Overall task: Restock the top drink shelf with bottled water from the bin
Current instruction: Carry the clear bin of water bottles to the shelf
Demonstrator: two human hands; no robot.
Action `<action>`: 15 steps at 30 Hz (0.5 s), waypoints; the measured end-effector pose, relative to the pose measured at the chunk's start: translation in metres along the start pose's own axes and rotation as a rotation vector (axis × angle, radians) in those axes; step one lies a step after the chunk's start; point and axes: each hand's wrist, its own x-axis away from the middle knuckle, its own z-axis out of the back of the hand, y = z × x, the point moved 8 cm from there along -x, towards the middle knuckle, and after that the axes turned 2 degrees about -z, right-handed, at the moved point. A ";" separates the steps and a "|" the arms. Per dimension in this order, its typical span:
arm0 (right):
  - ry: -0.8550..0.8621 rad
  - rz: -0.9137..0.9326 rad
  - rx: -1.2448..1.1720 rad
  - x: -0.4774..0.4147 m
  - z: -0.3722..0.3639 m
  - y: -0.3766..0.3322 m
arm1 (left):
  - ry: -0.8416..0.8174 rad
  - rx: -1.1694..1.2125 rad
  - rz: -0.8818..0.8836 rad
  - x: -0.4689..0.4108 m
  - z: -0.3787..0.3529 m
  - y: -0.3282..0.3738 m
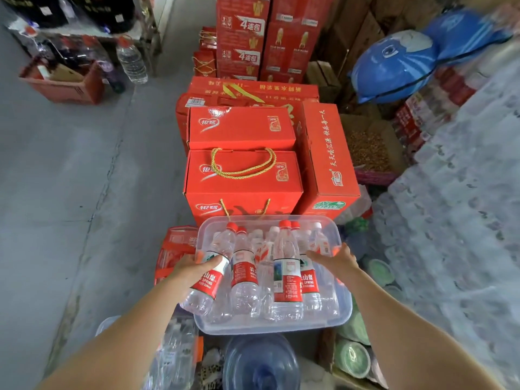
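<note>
**Inspector:** Left hand, please.

**Me:** My left hand point(191, 267) grips one bottle point(206, 285) at the top of its label, thumb across the front and fingers curled behind. The bottle is tilted. Its red cap points away from me and its base juts out past the left wall of the bin point(270, 327).

**Inspector:** And the right?

**Me:** My right hand point(336, 260) reaches in over the bin's right side. The fingers are stretched nearly straight and the thumb is raised. It has hold of nothing. The fingertips lie at the shoulder of a bottle on that side, possibly touching it, though the clear plastic blurs that spot and I cannot say for certain.

**Inspector:** Where is the stock?

**Me:** The other bottles point(287, 277) are in the bin, a clear plastic tub directly in front of me. Most have red caps and red-and-white labels. Several lean with their caps toward the far wall, and a few with white caps show behind them.

**Inspector:** Surroundings?

**Me:** Red cartons point(242, 175) are stacked just beyond the bin, one with a gold rope handle lying on its top. A blue jug point(261, 361) sits below the bin's near edge. Shrink-wrapped packs point(464, 206) of bottles fill the right side, with green bowls point(353, 358) low beside them. Bare grey floor point(70, 192) runs along the left.
</note>
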 end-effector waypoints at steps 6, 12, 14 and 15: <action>0.074 -0.007 -0.020 -0.003 -0.002 0.008 | -0.041 0.056 0.006 -0.003 -0.003 -0.005; 0.042 -0.166 0.008 0.016 -0.007 0.041 | -0.120 -0.030 -0.003 -0.005 0.001 -0.002; 0.020 -0.227 0.008 0.029 -0.014 0.066 | -0.137 -0.055 -0.013 -0.005 -0.002 0.003; 0.011 -0.255 -0.005 0.036 -0.017 0.080 | -0.148 -0.071 -0.018 -0.004 -0.005 0.005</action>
